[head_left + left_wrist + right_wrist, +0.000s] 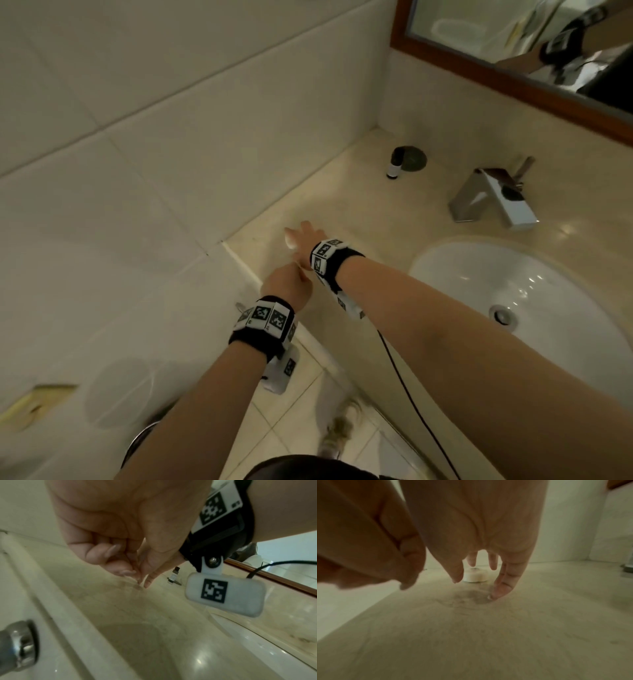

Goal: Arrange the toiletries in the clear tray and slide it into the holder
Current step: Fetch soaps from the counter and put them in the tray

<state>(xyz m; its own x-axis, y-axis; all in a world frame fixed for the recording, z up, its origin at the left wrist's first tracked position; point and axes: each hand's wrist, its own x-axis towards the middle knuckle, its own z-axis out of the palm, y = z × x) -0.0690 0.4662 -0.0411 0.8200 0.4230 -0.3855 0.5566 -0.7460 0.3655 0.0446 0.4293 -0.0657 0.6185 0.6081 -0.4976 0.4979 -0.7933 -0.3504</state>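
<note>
My right hand [301,236] reaches forward over the beige counter [342,205] near the left wall, fingers straight and spread downward. In the right wrist view a small white round jar [475,576] sits just beyond its fingertips [498,592], one of which touches the counter. My left hand [287,284] hovers just behind and left of the right hand. Its fingers [120,566] hang loosely curled toward the thumb, and I see nothing in them. A small bottle [394,164] with a dark cap and white label stands at the back. I see no clear tray and no holder.
A dark round object [416,157] lies behind the bottle. The chrome faucet [493,195] and white sink [534,301] are to the right, and a wood-framed mirror [513,68] hangs above. A tiled wall [137,171] borders the counter on the left, with a chrome fitting [18,646] on it.
</note>
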